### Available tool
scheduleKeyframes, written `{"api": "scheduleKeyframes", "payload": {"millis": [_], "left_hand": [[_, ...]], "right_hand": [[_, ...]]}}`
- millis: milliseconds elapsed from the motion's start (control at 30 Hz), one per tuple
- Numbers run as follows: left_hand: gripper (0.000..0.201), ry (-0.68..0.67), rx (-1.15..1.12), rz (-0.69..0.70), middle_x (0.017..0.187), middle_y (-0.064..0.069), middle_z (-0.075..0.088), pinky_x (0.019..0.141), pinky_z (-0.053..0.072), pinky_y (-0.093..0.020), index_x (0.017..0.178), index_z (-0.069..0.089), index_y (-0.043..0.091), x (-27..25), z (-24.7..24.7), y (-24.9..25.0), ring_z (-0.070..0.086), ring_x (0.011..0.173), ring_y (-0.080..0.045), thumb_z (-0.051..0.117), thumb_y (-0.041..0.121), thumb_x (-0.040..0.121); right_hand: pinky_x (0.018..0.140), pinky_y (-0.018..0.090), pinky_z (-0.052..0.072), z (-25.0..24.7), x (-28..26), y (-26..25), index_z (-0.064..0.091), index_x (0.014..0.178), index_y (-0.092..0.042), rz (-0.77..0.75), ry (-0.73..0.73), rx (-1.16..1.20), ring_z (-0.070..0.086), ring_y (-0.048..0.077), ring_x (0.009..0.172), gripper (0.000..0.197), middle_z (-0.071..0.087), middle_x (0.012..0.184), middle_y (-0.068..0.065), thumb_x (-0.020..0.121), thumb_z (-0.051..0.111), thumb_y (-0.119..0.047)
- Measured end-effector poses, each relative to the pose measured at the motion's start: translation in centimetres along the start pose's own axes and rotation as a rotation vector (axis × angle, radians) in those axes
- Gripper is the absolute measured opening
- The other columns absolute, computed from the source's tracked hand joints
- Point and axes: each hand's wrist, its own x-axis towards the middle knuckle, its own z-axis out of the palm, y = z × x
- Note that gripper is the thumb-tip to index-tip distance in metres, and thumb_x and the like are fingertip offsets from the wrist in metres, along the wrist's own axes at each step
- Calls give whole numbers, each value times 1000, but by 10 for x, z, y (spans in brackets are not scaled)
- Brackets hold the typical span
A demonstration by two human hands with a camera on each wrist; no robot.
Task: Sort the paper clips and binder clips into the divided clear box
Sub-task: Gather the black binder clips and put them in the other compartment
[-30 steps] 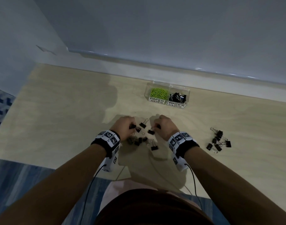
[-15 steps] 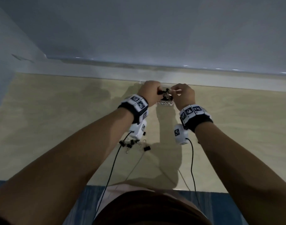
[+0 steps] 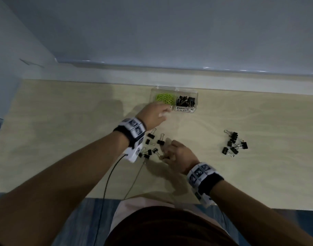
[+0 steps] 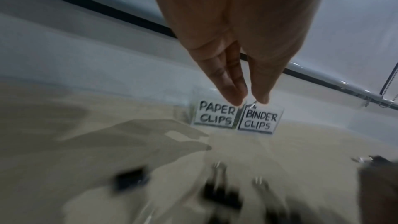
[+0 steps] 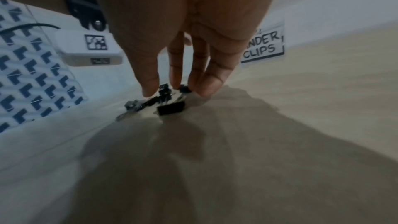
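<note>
The divided clear box point(image 3: 196, 103) stands at the table's far edge. Green paper clips point(image 3: 165, 98) fill its left half and black binder clips point(image 3: 185, 101) its right half; the labels point(image 4: 257, 120) face me. My left hand point(image 3: 159, 113) hovers just in front of the left half, its fingers point(image 4: 234, 89) straight and holding nothing. My right hand point(image 3: 165, 151) is down at the near pile of binder clips point(image 3: 152, 144). Its fingertips point(image 5: 206, 86) touch the small black clips point(image 5: 171, 107), thumb and fingers still apart.
A second pile of binder clips point(image 3: 234, 143) lies on the wooden table point(image 3: 63, 139) to the right. A white ledge and wall run behind the box. Cables from the wrist cameras trail toward the near edge point(image 3: 134, 198).
Half a second ago both hands were at the box, holding clips over the binder side. The right hand has come back to the near pile; the left has pulled back a little, now without clips.
</note>
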Motion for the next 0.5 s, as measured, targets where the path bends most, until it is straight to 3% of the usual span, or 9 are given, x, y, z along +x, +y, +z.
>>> {"api": "scheduleKeyframes", "payload": {"millis": [67,133,233,333,433,500], "left_hand": [[10,-42,33,-81,93,3,59,82,50,-32,93,63,16,-41,9,-19,56,83,-13,64,21,84],[9,-83,46,-166,88,6,52,79,49,-30,84,61,19,-79,24,-36,51,80,-10,67,24,81],[14,-103,25,-256,94,7,46,82,46,-28,87,63,18,-113,48,-51,48,85,-9,72,24,78],[13,-47,-13,-276,93,3,46,84,47,-35,89,63,13,-121,65,-59,50,88,-16,69,16,78],[14,28,-58,-280,95,-3,53,81,48,-35,90,62,13,-121,72,-59,54,89,-22,66,11,76],[18,88,-108,-276,97,-6,55,78,47,-32,94,61,13,-123,75,-56,56,89,-23,65,12,76]], "right_hand": [[81,35,48,9,0,-7,59,103,-13,123,-85,11,51,29,99,31,51,111,11,81,65,-34],[85,38,47,18,3,-9,55,116,-16,167,-114,-6,47,32,107,35,47,118,12,84,60,-29],[84,37,46,22,6,-14,53,122,-15,183,-109,-3,46,33,109,34,46,119,13,88,51,-18],[75,32,44,12,9,-17,58,112,-10,196,-33,42,50,33,100,31,50,111,13,83,50,-9],[79,38,49,-1,20,-13,58,112,-10,148,37,14,50,33,99,32,52,111,12,80,54,-8],[82,42,48,-5,29,-11,58,116,-11,49,-1,-46,48,34,101,38,51,116,12,79,54,-2]]}}
